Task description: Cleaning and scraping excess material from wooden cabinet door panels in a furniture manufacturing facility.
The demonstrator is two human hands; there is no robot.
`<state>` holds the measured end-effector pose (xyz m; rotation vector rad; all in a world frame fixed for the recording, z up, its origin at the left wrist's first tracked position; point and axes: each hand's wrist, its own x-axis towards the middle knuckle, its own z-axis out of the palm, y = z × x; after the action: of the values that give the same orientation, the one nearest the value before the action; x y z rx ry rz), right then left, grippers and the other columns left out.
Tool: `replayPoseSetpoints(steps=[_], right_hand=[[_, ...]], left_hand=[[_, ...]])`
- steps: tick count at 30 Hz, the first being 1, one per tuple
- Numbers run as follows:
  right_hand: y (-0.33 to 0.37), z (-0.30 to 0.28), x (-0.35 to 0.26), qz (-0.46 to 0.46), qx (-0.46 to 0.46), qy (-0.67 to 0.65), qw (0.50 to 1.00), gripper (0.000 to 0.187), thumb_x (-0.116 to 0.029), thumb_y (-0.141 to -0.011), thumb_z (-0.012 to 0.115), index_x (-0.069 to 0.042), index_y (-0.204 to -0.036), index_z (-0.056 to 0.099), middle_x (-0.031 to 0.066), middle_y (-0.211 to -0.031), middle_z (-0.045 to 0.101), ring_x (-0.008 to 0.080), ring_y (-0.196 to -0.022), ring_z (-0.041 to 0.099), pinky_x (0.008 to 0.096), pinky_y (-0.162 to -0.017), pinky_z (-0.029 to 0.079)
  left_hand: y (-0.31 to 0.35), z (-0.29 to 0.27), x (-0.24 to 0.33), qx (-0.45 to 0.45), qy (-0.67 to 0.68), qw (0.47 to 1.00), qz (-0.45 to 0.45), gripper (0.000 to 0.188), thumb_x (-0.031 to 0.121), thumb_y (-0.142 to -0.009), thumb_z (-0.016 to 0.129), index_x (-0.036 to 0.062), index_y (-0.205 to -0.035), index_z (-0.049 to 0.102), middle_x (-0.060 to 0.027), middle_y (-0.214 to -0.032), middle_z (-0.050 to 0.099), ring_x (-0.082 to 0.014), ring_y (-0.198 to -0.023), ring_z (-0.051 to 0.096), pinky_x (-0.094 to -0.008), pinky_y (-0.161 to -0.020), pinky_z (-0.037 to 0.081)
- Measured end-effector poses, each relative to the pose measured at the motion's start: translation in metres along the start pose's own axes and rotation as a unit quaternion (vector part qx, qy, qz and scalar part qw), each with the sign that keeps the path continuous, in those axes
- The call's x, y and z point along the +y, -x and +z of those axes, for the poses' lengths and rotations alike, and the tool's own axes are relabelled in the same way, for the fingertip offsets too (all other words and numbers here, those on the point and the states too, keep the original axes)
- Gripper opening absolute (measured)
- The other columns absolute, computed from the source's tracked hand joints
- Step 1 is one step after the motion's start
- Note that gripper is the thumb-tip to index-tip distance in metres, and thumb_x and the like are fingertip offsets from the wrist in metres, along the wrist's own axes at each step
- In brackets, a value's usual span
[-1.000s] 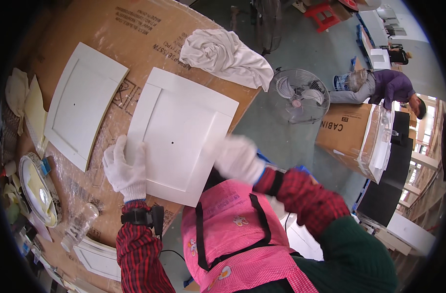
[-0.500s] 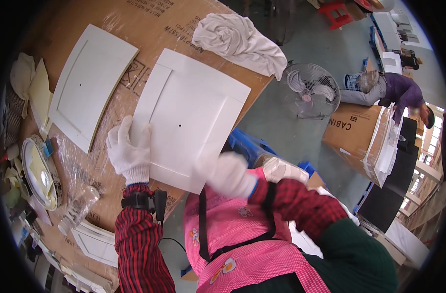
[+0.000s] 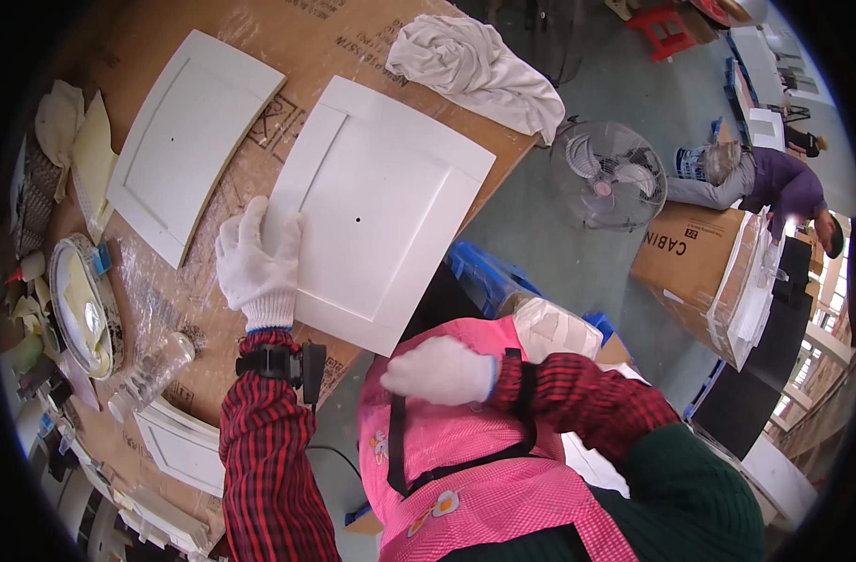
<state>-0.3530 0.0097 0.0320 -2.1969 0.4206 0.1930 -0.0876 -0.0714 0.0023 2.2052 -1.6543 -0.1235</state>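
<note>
A white cabinet door panel [image 3: 381, 197] with a raised frame and a small dark hole lies on the cardboard-covered table [image 3: 208, 318]. Against its left edge rests my left hand [image 3: 259, 262] in a white knit glove, fingers stretched and apart, the thumb side touching the panel. My right hand [image 3: 439, 371], also gloved, is curled closed just off the panel's near corner, in front of the pink apron [image 3: 465, 426]. Whatever it may hold is hidden by the glove. A second, similar white panel [image 3: 195, 145] lies to the left.
A crumpled white cloth [image 3: 475, 70] sits at the table's far right corner. Left are a round tin [image 3: 86, 304], a clear plastic bottle [image 3: 151, 375] and more panels [image 3: 179, 445]. Past the table edge stand a fan [image 3: 610, 176] and a carton [image 3: 695, 248], where another person [image 3: 784, 183] bends over.
My right hand has drawn back from over the panel's near edge toward the apron and is no longer blurred. The left hand stays at the panel's edge; the whole view has shifted slightly.
</note>
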Motion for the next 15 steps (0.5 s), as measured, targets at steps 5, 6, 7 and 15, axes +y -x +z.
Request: replayPoseSetpoints(steps=[5, 6, 7, 15], right_hand=[[0.046, 0.003, 0.054, 0.161, 0.195, -0.366, 0.896, 0.016, -0.023, -0.100, 0.065, -0.006, -0.100, 0.068, 0.0063, -0.093, 0.066, 0.0206, -0.079, 0.069, 0.0352, -0.073, 0.056], [0.047, -0.003, 0.051, 0.210, 0.154, -0.465, 0.846, 0.019, -0.024, -0.102, 0.064, -0.005, -0.099, 0.066, 0.0050, -0.090, 0.066, 0.0160, -0.077, 0.068, 0.0324, -0.071, 0.056], [0.051, -0.007, 0.047, 0.209, 0.156, -0.463, 0.847, 0.019, -0.024, -0.102, 0.064, -0.005, -0.099, 0.066, 0.0050, -0.090, 0.066, 0.0160, -0.077, 0.068, 0.0324, -0.071, 0.056], [0.089, -0.050, 0.064, 0.310, 0.256, -0.552, 0.730, 0.022, -0.024, -0.103, 0.063, -0.003, -0.098, 0.069, 0.0025, -0.082, 0.069, 0.0086, -0.069, 0.065, 0.0247, -0.062, 0.052]], left_hand=[[0.003, -0.017, 0.005, -0.082, -0.029, 0.996, 0.028, 0.076, 0.039, -0.089, 0.077, 0.0144, -0.154, 0.045, -0.0159, -0.122, 0.066, -0.0374, -0.107, 0.067, -0.0487, -0.088, 0.057], [0.012, -0.025, 0.004, -0.112, -0.028, 0.993, 0.026, 0.082, 0.039, -0.091, 0.074, 0.0149, -0.160, 0.036, -0.0181, -0.127, 0.065, -0.0392, -0.108, 0.068, -0.0504, -0.087, 0.057], [0.024, -0.031, 0.009, -0.104, -0.026, 0.994, 0.034, 0.087, 0.038, -0.091, 0.073, 0.0127, -0.162, 0.030, -0.0203, -0.122, 0.069, -0.0412, -0.100, 0.071, -0.0521, -0.082, 0.057], [0.108, -0.067, 0.049, -0.280, -0.011, 0.930, -0.238, 0.081, 0.040, -0.092, 0.071, 0.0068, -0.158, 0.037, -0.0189, -0.102, 0.076, -0.0397, -0.083, 0.074, -0.0469, -0.076, 0.058]])
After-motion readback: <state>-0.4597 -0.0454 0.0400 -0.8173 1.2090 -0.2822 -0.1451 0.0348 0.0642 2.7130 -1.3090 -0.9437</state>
